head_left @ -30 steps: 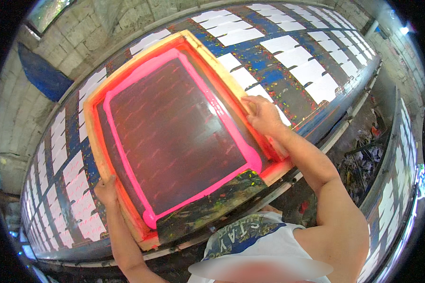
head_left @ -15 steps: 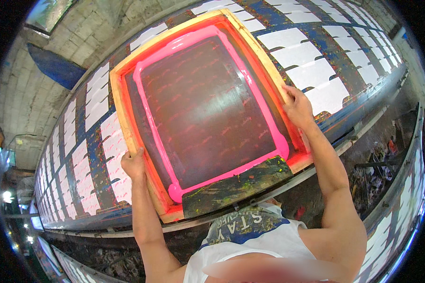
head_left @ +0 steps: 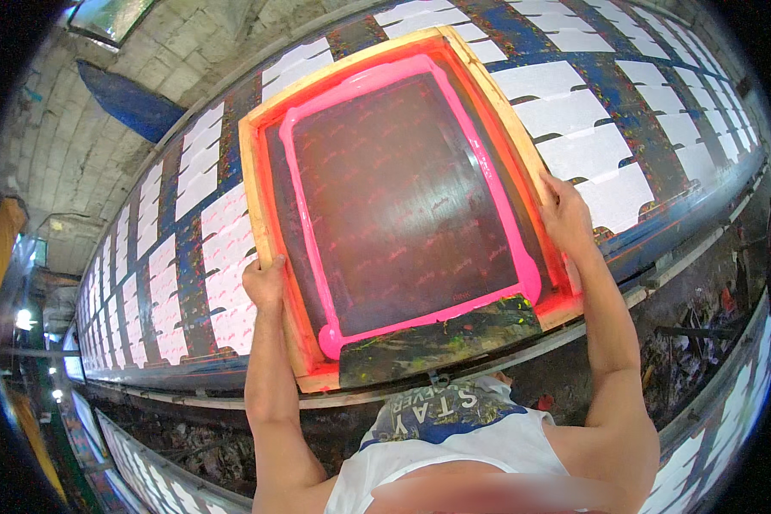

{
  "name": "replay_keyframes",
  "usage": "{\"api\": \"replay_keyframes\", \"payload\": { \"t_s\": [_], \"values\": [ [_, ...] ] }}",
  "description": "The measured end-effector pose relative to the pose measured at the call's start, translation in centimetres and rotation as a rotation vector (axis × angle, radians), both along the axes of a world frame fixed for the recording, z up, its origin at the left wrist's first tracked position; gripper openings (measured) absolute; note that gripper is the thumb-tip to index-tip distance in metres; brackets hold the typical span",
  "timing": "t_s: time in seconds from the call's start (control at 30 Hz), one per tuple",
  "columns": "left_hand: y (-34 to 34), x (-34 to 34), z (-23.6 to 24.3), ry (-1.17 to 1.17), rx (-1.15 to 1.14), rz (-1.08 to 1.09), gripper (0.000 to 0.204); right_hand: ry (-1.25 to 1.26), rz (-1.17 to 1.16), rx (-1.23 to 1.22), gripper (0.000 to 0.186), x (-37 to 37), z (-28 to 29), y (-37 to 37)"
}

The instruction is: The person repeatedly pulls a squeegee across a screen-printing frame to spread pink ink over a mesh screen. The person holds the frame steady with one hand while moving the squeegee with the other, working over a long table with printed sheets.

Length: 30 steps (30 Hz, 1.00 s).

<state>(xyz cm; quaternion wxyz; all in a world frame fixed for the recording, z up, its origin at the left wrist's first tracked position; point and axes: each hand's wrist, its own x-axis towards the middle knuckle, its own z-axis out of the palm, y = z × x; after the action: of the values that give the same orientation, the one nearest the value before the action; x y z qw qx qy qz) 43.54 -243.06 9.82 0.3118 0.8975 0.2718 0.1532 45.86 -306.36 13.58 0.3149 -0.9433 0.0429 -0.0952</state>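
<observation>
My left hand [head_left: 264, 281] grips the left side of a wooden screen-printing frame [head_left: 494, 86], fingers wrapped on its rail. My right hand [head_left: 565, 214] holds the right rail. Red stain covers the frame's inner edges; a thick band of bright pink ink [head_left: 488, 176] rings the dark mesh [head_left: 403, 206], where faint pink marks show. A dark, paint-spattered board [head_left: 437, 343] lies along the frame's near edge. The frame sits over a long paint-speckled table [head_left: 600, 56] laid with rows of white cut pieces [head_left: 574, 120]; some at the left [head_left: 227, 236] carry small pink prints.
The table's rail runs along its near edge. Below it is a dark, cluttered gap, with another surface of white pieces [head_left: 741, 428] at the lower right. A block wall [head_left: 68, 154] with a blue shape [head_left: 124, 103] and a window stands beyond the table.
The frame, held in both hands, has shifted right along the table, uncovering more pink-printed pieces at its left. The view has also turned slightly, and the frame sits straighter in the picture.
</observation>
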Motion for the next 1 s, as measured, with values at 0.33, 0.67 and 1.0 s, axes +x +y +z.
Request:
{"api": "replay_keyframes", "payload": {
  "t_s": [0.33,0.67,1.0],
  "values": [
    [-1.2,0.4,-0.9,0.109,0.003,0.027,0.040,0.060,1.004,-0.136,0.052,-15.6,5.9,11.1],
    [-2.3,-0.1,0.1,0.076,0.067,0.050,0.047,0.047,0.939,-0.562,0.056,-15.8,5.9,21.8],
    [-2.5,-0.5,-0.1,-0.010,0.081,-0.022,0.043,0.284,0.806,-0.685,0.057,-17.0,6.8,22.6]
  ]
}}
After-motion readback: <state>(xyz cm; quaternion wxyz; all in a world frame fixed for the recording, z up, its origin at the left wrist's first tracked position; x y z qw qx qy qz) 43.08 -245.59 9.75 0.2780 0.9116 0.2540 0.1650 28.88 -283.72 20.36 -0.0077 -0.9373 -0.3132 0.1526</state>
